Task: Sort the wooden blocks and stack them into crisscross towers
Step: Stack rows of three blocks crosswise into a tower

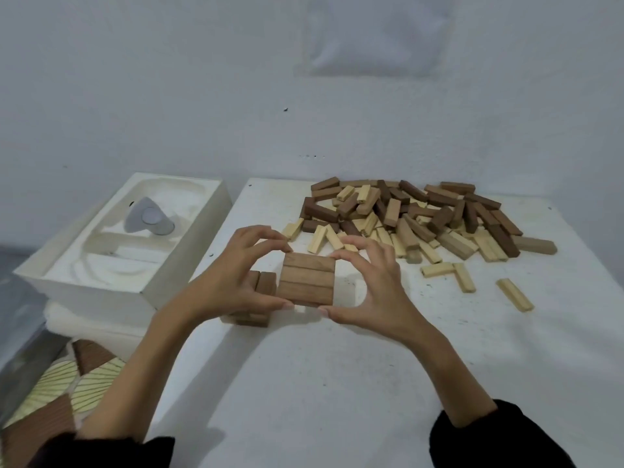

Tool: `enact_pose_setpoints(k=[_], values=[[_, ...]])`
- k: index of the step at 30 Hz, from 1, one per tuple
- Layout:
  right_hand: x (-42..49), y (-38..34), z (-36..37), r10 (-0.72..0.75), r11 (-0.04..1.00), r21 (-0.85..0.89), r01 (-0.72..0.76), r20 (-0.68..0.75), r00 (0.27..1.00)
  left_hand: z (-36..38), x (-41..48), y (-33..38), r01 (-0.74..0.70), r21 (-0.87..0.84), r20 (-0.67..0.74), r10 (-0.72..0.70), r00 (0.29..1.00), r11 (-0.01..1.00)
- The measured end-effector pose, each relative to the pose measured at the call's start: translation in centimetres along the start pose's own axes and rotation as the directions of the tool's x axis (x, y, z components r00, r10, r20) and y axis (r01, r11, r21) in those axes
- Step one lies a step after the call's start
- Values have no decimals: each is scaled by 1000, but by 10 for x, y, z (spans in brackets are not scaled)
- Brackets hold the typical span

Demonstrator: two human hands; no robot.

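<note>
A crisscross tower of mid-brown blocks (308,279) stands on the white table (320,383), its top layer three blocks side by side. My left hand (236,275) grips its left side, thumb at the near corner and fingers at the far corner. My right hand (368,285) grips the right side the same way. A second, lower stack of darker brown blocks (260,292) stands just left of it, partly hidden by my left hand. A big mixed pile of dark, mid-brown and pale blocks (412,217) lies at the back right.
A few loose pale blocks (466,278) lie to the right of the tower. A white foam box (111,244) with a grey object in it sits off the table's left edge. A patterned mat (60,383) lies below it. A wall is close behind.
</note>
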State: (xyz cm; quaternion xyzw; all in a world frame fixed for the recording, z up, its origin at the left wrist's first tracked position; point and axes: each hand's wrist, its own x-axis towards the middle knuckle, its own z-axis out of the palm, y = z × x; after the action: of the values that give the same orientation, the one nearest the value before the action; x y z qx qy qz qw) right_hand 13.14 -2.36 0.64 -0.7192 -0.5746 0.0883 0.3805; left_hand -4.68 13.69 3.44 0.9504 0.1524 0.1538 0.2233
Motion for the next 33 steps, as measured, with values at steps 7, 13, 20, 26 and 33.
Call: enact_pose_setpoints(k=[7, 13, 20, 26, 33], values=[[30, -23, 47, -37, 999, 19, 36, 41, 998, -26, -29, -42, 92, -42, 0, -93, 996, 995], [34, -29, 70, -34, 999, 1, 34, 80, 996, -25, -45, -65, 130, -83, -8, -131, 991, 988], [34, -31, 75, -3, 1000, -26, 7, 142, 990, -16, -50, -81, 122, -84, 1, -122, 993, 989], [30, -31, 73, 51, 998, 15, -56, 232, 971, -13, -48, -74, 238, -351, 109, -213, 971, 906], [25, -25, 73, 98, 990, 77, -119, 235, 967, -3, -43, -73, 254, -477, 126, -220, 967, 841]])
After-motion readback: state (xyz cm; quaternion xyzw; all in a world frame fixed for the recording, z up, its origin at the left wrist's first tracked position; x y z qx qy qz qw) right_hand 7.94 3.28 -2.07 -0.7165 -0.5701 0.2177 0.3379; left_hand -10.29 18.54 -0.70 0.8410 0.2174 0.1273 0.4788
